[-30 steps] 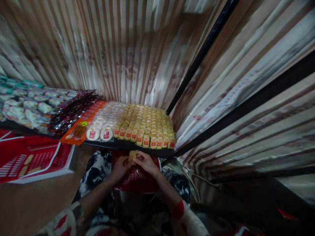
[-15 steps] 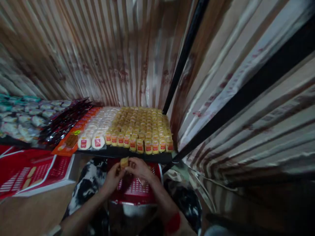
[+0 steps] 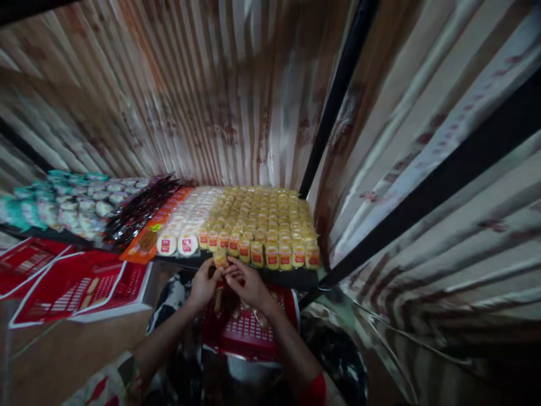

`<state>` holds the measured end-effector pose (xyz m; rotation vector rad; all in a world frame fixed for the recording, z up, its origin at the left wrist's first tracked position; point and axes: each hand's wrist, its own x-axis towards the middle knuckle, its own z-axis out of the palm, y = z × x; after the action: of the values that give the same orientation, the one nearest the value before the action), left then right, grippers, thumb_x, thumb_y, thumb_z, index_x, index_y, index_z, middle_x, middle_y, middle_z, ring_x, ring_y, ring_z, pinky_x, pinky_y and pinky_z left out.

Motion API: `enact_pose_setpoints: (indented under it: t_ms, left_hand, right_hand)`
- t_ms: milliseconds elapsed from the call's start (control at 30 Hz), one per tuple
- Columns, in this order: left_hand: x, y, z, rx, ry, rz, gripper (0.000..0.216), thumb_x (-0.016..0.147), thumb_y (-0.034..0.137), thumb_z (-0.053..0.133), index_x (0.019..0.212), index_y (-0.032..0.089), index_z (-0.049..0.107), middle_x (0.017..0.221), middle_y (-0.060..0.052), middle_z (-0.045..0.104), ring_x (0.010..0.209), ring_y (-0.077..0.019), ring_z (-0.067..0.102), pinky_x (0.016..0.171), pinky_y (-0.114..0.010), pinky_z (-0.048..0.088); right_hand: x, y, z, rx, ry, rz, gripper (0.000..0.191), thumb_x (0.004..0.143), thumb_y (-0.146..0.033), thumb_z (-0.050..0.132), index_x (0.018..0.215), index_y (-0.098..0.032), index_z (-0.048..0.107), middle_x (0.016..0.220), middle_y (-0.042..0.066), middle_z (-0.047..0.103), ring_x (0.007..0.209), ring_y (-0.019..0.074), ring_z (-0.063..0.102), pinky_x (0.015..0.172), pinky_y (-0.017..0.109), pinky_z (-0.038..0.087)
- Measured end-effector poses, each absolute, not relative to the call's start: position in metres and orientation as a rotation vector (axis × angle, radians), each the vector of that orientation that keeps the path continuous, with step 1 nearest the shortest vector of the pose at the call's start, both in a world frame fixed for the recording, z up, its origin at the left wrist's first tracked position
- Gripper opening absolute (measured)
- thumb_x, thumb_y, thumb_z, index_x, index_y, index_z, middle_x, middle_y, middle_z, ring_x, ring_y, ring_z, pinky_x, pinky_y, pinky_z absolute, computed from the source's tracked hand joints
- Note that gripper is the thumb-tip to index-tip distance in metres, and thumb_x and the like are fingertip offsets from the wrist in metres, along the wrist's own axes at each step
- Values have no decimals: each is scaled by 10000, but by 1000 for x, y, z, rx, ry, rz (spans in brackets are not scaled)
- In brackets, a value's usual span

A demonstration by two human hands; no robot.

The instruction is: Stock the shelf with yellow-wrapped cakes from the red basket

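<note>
Head view: both bare hands meet just before the front edge of a dark shelf [image 3: 291,278]. One small yellow wrapped packet [image 3: 220,259] lies between them, above the left hand [image 3: 203,286] and at the fingertips of the right hand [image 3: 250,286]. Fingers of both hands are bent around it in a pinching grasp; contact with the shelf edge cannot be determined. Similar red-labelled yellow packets [image 3: 270,225] stand in rows toward the shelf's right end. Leftward along the front edge follow round white packets [image 3: 187,245], an orange packet [image 3: 141,246] and dark glossy packets [image 3: 139,214]. Below the hands is a red grid-patterned surface [image 3: 236,344].
</note>
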<state>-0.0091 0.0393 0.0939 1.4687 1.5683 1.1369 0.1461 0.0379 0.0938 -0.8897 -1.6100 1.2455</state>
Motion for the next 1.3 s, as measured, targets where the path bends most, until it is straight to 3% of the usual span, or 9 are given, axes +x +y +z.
enact_pose_setpoints:
  t_ms: [200, 333, 500, 733, 900, 1100, 1300]
  left_hand:
    - [3, 56, 104, 1502, 1620, 1110, 268, 749, 341, 533, 960, 176, 517, 805, -10, 597, 650, -142, 571, 647, -279, 477]
    - [11, 65, 106, 1629, 1692, 1034, 150, 749, 274, 519, 868, 184, 527, 756, -2, 576, 690, -150, 566, 701, -288, 460]
    - [16, 74, 104, 1701, 1795, 1082, 194, 721, 211, 522, 910, 176, 545, 824, -32, 581, 814, -180, 571, 790, -331, 456]
    - [15, 76, 100, 1713, 1727, 1146, 153, 755, 280, 516, 874, 193, 473, 760, 16, 514, 690, -142, 541, 695, -279, 451]
    - [17, 77, 100, 1785, 1696, 1106, 138, 763, 286, 514, 866, 203, 477, 789, 4, 529, 741, -156, 547, 715, -286, 446]
    - [22, 80, 104, 1803, 1731, 1040, 97, 767, 261, 487, 842, 201, 473, 794, -14, 542, 753, -171, 553, 728, -302, 445]
    - [23, 78, 99, 1766, 1728, 1094, 129, 766, 282, 480, 864, 199, 468, 809, -14, 531, 765, -170, 552, 740, -302, 444]
  right_hand:
    - [152, 37, 94, -910, -1620, 1115, 501, 751, -185, 526, 1248, -208, 478, 1072, 84, 626, 875, 152, 610, 738, 323, 534]
    - [154, 38, 92, -952, -1677, 1066, 499, 740, -172, 522, 1236, -218, 494, 1101, 86, 605, 890, 158, 604, 728, 321, 542]
    - [154, 40, 91, -981, -1715, 1042, 541, 730, -178, 517, 1267, -220, 468, 1161, 103, 563, 914, 169, 597, 701, 315, 555]
    - [153, 40, 92, -1046, -1712, 926, 522, 747, -125, 490, 1259, -223, 482, 1188, 94, 552, 982, 169, 577, 754, 306, 554]
    - [151, 42, 87, -1106, -1668, 909, 502, 756, -118, 479, 1246, -219, 507, 1166, 99, 570, 968, 178, 588, 745, 317, 562]
    - [150, 47, 80, -1148, -1692, 823, 485, 778, -110, 446, 1245, -212, 526, 1170, 100, 585, 1018, 198, 580, 893, 401, 506]
    - [148, 47, 82, -1178, -1684, 783, 460, 773, -110, 455, 1215, -202, 546, 1132, 93, 606, 1005, 194, 583, 921, 395, 483]
